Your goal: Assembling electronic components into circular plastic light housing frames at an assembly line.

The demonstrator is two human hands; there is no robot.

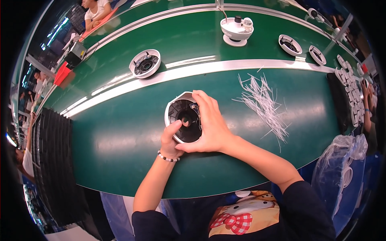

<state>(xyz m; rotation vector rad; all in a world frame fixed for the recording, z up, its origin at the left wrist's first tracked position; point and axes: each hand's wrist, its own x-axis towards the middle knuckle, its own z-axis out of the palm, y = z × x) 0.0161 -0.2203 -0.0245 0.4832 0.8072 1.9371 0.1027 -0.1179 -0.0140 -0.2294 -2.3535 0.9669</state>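
Note:
A round white plastic housing [180,108] with a black ribbed inside is held above the green work surface, its open side turned up. My right hand [214,126] wraps round its right side, fingers at the far rim and thumb at the near rim. On the near left, my left hand [170,141] grips the housing too, with its thumb over the rim and the other fingers hidden beneath. A small circuit board [194,107] shows inside, close to my right fingers. Something skin-coloured is visible at the central hole. Right of my hands lies a loose pile of thin white strips [263,105].
Past a metal rail, a conveyor belt [189,38] carries similar white housings [145,64] and a white domed unit [237,31]. Black stacked trays [52,152] stand at left. White parts [352,94] crowd the right end, above a plastic-lined blue bin [341,172]. Other people sit around.

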